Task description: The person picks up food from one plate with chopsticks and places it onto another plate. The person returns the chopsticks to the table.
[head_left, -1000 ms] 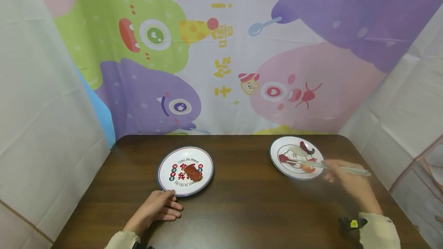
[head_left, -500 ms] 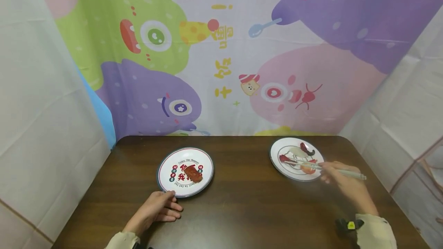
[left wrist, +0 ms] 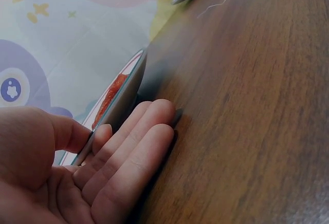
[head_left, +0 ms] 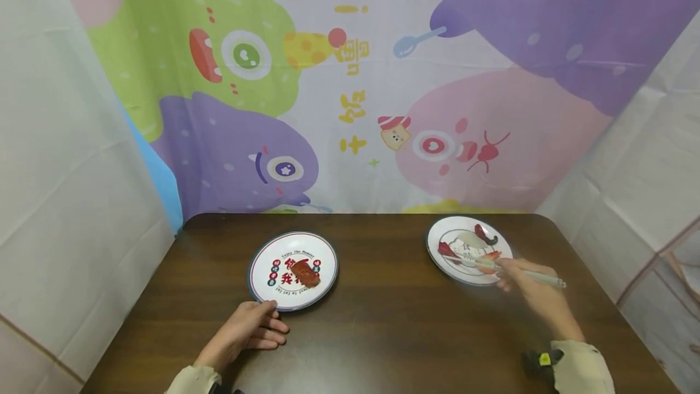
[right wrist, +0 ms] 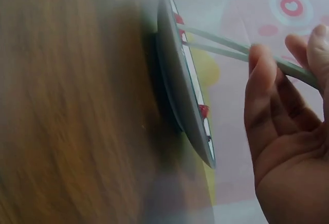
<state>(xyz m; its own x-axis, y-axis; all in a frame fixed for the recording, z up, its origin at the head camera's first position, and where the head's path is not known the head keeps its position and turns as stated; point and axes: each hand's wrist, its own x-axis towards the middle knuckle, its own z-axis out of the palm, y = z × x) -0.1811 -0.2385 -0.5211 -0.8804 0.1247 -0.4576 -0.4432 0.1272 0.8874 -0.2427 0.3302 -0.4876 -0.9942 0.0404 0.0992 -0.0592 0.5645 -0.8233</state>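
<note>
1. Holds pale green chopsticks [right wrist: 231,44] in the right hand [head_left: 533,293], curling fingers about the shafts and splaying the tips into a narrow V.
2. Left of the right hand and a little farther ahead, on the right plate [head_left: 454,224]: a red food piece [head_left: 448,252], near the rim opposite that hand.
3. Runs the chopsticks' long axis leftward and slightly away from the right hand, ending at the red food piece. Cannot tell whether touching, pinching or only overlapping in view.
4. Seems to slant the red piece's own long axis back toward the right hand, roughly along the sticks; probably the relation to watch.
5. Far nearer to the right hand than to the left hand [head_left: 248,327].
6. Between right fingers and stick tips, beneath the shafts in the head view: an orange-red shrimp-like piece [head_left: 494,255]. Farther ahead of the hand: a dark red curled piece [head_left: 483,235].
7. With the left hand, pinches the left plate [head_left: 259,275] at its near rim between thumb and forefinger, stretching the other fingers over the tabletop [head_left: 377,309].
8. Ahead and rightward of the left hand, on that plate: a reddish-brown meat-like piece [head_left: 306,273].
</note>
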